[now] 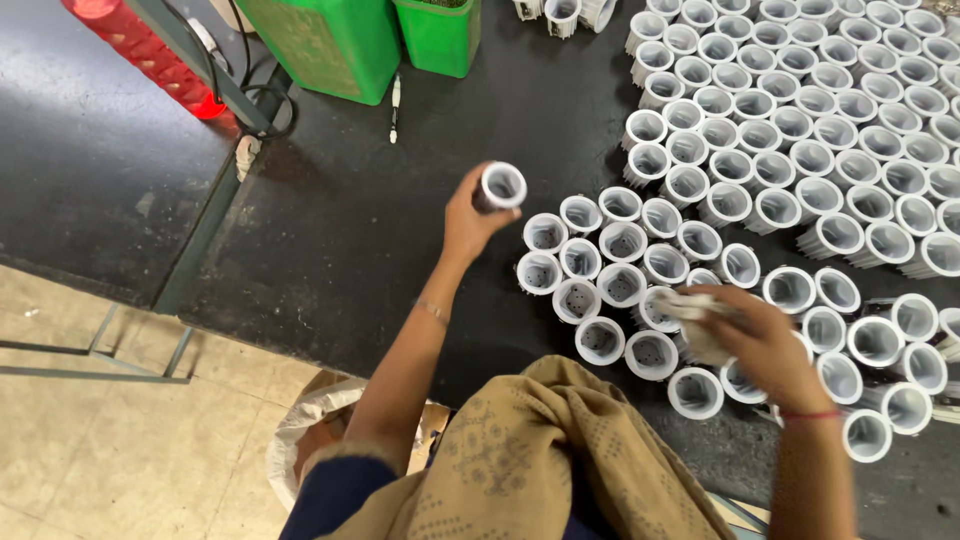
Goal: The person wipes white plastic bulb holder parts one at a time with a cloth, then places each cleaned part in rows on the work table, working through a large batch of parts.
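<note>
- Your left hand (468,222) is gripping one white cup (500,186) upright, clear of the rows.
- Your right hand (760,340) is clamping a cloth (690,308) above the cups (620,285) on the bench (400,230).

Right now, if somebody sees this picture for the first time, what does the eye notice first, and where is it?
First, the mass of white ribbed cups standing open side up on the black table, filling its right half. Next, the left hand at the centre, lifting a single cup above the table, while the right hand holds a crumpled cloth over the nearer cups. Two green bins stand at the top.
</note>
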